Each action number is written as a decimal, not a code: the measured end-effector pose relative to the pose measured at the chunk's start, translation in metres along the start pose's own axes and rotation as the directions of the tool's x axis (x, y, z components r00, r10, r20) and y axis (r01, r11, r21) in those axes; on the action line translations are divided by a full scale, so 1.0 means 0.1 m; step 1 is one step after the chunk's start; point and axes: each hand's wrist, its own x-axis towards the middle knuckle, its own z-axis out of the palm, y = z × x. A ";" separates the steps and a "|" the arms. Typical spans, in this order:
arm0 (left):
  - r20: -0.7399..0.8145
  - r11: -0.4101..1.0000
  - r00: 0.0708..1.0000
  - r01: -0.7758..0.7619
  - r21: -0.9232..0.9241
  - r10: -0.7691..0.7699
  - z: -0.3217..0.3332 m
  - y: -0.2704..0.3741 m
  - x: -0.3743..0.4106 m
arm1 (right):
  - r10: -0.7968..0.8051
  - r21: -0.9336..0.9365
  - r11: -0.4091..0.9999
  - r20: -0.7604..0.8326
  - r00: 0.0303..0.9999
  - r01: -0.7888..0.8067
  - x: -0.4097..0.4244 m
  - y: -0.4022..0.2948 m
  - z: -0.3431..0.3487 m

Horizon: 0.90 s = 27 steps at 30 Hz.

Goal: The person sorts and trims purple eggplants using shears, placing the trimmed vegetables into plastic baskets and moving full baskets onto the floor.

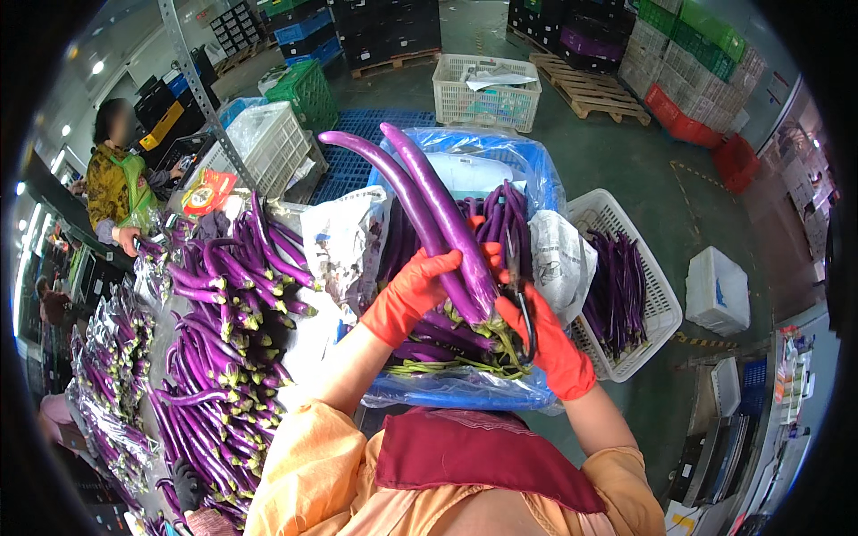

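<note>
In my left hand, gloved in red rubber, are two long purple eggplants, side by side with their tips pointing away from me. My right hand, in a matching glove, grips scissors with dark handles and blades upward. Some of its fingers reach behind the eggplants, and its thumb is near their green stem ends. Beneath both hands stands a blue crate lined with clear plastic film, holding more eggplants. Printed newspaper sheets hang over its left and right sides.
On my left, a table carries a large pile of eggplants and film-wrapped ones. A white basket of dark, thin eggplants stands right. A co-worker is beyond the table; another's dark-gloved hand touches the pile. Ahead is another basket.
</note>
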 end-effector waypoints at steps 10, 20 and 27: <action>-0.202 0.970 0.979 0.060 0.234 -0.011 0.06 -0.12 0.11 | -0.464 -0.310 0.855 -0.098 0.881 0.416 0.17 0.54 -0.15; -0.113 0.986 0.990 0.104 0.131 -0.089 0.21 -0.36 0.28 | -0.038 0.164 0.985 -0.041 0.998 0.044 -0.09 0.12 -0.29; -0.438 0.949 0.895 0.210 0.236 -0.089 -0.50 -0.20 0.26 | -0.028 0.144 0.987 -0.316 0.948 0.077 -0.70 0.10 -0.92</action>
